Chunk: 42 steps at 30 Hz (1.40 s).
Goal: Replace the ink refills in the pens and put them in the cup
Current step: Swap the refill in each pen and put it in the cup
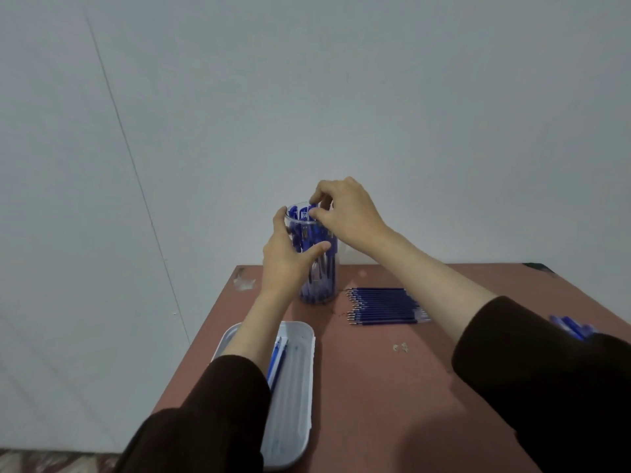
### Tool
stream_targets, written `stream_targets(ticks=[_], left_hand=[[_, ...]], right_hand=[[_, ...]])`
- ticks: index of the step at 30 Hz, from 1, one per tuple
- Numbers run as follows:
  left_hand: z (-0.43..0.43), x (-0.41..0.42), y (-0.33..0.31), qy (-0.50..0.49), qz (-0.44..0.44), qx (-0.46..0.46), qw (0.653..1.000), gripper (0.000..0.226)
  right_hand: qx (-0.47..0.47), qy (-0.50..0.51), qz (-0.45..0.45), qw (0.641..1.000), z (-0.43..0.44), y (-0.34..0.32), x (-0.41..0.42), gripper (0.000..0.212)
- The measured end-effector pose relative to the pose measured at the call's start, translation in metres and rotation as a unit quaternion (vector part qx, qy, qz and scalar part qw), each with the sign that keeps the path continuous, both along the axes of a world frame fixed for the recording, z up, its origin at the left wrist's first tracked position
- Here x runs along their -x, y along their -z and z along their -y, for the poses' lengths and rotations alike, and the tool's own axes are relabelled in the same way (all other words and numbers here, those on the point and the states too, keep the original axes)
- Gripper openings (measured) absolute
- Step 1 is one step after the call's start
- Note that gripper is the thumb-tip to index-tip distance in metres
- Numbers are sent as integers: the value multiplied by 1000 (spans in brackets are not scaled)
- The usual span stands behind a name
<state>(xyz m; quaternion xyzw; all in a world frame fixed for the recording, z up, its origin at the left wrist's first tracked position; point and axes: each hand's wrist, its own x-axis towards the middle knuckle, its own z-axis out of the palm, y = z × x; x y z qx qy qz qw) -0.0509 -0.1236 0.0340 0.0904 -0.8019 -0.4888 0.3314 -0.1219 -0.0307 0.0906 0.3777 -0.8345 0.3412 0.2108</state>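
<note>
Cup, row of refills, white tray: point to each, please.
cup (321,290): head view, lower clear wall.
row of refills (382,307): head view, middle of the row.
white tray (293,397): head view, bare floor.

Plain indoor room, sparsely fitted; home or office cannot be told. Small reddish-brown desk (392,387) stands with its far edge against a bare grey-white wall (341,97) bearing one slanting seam (136,165). Chipped patch (244,279) at the desk's far left corner. Patterned floor (34,462) shows past the near left corner. Stationery on the desk: cup (317,298) of pens (304,215) near the far edge, refills (386,307) in a row beside it, tray (293,404) along the left edge.
</note>
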Motion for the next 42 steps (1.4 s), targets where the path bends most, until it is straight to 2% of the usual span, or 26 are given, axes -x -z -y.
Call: stream_targets(ticks=[4,7,9,12,15,17,21,23,26,30,32,35,38,42], left_hand=[[-1,1,0,-11,14,-1,1000,88],[-4,0,0,-19,46,0,999,94],[-10,-4,1,-38,58,-2,998,101],[-32,-19,5,-110,4,26,994,92],[-68,-38,13,-124,-98,63,985,68],[-92,-45,21,-85,-111,81,987,59],[-131,-51,38,-4,-73,93,993,49],[-146,-53,46,22,-57,84,995,47],[-161,-54,55,48,-38,78,995,43],[-168,-54,60,79,4,92,993,43],[-167,-55,59,89,12,97,991,44],[-160,-56,58,95,10,90,991,41],[-146,-56,59,79,14,80,994,35],[-123,-59,58,63,2,76,995,35]], right_hand=[[-69,31,-50,996,-9,2,-2,34],[-82,23,-50,995,-21,2,-7,36],[-58,11,-42,997,-35,-1,-11,36],[-36,10,-21,999,-66,-3,-18,31],[-95,17,42,994,-108,1,-24,21],[-172,37,87,981,-140,6,-28,14],[-307,98,160,933,-199,19,-34,6],[-353,129,207,903,-221,25,-39,13],[-407,190,227,864,-243,33,-47,27],[-431,239,222,841,-249,49,-59,32],[-429,249,176,850,-245,56,-65,34],[-368,228,130,892,-233,65,-72,30],[-271,152,134,941,-213,66,-73,20],[-187,51,112,975,-180,68,-76,5]])
